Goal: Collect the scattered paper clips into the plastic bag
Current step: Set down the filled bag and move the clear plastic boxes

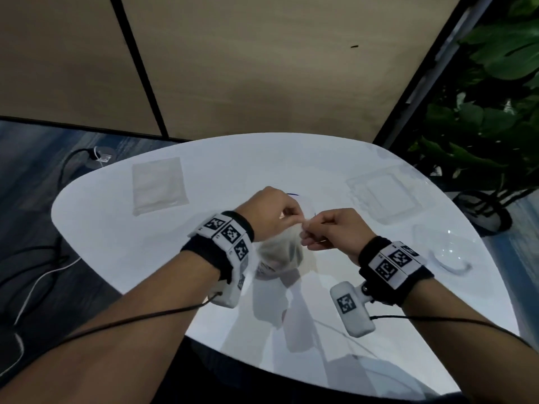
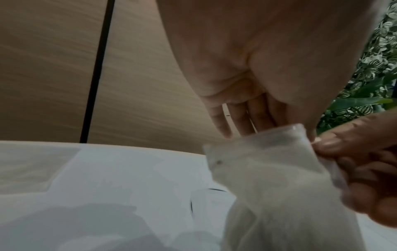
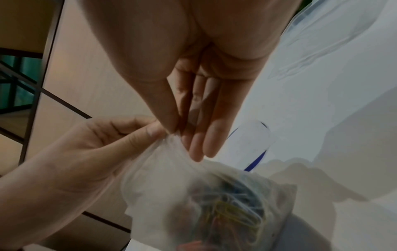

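Note:
A translucent plastic bag (image 1: 280, 255) hangs over the middle of the white table (image 1: 145, 243). A bunch of coloured paper clips (image 3: 232, 208) lies in its bottom. My left hand (image 1: 294, 218) pinches the bag's top edge between thumb and forefinger. My right hand (image 1: 306, 228) pinches the same edge right beside it, so the fingertips of both hands meet. The right wrist view shows my left hand (image 3: 150, 132) and right hand (image 3: 178, 130) closing on the bag (image 3: 167, 169) mouth. In the left wrist view the bag (image 2: 268, 178) hangs between my left hand (image 2: 247, 129) and right hand (image 2: 335, 146).
A second flat plastic bag (image 1: 159, 185) lies at the table's back left. A clear tray (image 1: 382, 193) and a clear container (image 1: 440, 249) sit on the right. A blue-rimmed clear piece (image 3: 255, 141) lies behind the hands. A potted plant (image 1: 481, 112) stands right; cables (image 1: 43, 272) run across the floor on the left.

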Demonstrator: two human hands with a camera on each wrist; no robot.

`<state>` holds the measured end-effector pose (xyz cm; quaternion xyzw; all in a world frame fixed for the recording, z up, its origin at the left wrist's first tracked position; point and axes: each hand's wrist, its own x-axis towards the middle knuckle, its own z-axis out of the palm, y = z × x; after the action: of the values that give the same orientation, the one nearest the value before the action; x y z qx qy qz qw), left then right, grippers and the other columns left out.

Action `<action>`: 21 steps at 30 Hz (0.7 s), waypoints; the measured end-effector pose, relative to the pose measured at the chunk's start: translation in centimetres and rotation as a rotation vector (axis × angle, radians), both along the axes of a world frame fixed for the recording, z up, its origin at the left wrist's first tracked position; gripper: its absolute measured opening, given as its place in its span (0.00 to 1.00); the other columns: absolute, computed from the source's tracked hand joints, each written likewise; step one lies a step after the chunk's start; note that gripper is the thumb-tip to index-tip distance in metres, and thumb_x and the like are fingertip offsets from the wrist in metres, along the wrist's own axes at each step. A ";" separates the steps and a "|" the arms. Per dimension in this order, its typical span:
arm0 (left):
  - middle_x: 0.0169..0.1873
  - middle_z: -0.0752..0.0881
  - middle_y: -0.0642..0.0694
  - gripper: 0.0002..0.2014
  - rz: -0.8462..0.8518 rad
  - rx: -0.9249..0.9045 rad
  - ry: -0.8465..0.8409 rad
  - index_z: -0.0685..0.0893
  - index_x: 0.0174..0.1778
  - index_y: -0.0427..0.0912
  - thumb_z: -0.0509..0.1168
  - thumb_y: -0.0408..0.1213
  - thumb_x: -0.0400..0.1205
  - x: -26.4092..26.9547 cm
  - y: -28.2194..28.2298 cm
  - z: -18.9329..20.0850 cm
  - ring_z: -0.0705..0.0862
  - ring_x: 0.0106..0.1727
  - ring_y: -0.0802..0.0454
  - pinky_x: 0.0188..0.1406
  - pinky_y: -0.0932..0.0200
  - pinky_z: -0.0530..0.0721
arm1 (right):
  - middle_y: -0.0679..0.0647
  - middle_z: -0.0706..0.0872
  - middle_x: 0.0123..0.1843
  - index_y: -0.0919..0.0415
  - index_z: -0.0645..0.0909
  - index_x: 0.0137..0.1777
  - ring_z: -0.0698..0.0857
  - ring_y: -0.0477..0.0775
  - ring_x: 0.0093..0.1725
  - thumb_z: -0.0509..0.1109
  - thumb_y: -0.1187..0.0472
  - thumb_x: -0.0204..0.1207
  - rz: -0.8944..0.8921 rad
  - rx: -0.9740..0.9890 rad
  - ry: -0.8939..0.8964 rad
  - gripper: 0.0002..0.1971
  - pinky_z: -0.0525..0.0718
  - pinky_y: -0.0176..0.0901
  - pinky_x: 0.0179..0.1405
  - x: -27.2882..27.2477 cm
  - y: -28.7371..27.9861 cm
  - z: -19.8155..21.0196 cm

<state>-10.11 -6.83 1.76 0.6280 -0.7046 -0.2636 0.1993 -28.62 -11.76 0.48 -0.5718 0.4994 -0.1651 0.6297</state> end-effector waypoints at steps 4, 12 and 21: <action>0.49 0.92 0.54 0.09 0.044 0.011 -0.081 0.93 0.51 0.47 0.69 0.45 0.83 2.0 -0.7 -0.5 0.86 0.52 0.58 0.58 0.62 0.81 | 0.67 0.90 0.40 0.74 0.85 0.42 0.90 0.57 0.35 0.73 0.69 0.76 -0.041 0.016 0.008 0.06 0.90 0.45 0.38 0.0 -1.3 -0.6; 0.50 0.91 0.50 0.10 0.172 0.097 -0.151 0.93 0.52 0.45 0.69 0.45 0.84 6.9 -1.7 -1.8 0.85 0.50 0.53 0.57 0.59 0.81 | 0.62 0.88 0.40 0.68 0.83 0.45 0.90 0.60 0.35 0.72 0.66 0.77 -0.132 0.129 -0.044 0.04 0.92 0.49 0.39 0.7 -3.9 -2.5; 0.76 0.70 0.38 0.18 0.680 0.099 -0.296 0.83 0.68 0.48 0.69 0.38 0.81 12.7 -1.4 -8.0 0.69 0.77 0.36 0.74 0.43 0.71 | 0.58 0.81 0.60 0.53 0.84 0.60 0.86 0.59 0.53 0.73 0.55 0.75 0.020 -0.683 0.731 0.14 0.83 0.47 0.58 -3.5 -8.6 -4.3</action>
<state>2.56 -8.18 -6.25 0.8662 -0.4635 -0.1225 0.1407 -32.09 -20.34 -3.85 -0.7705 0.5992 -0.1021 0.1919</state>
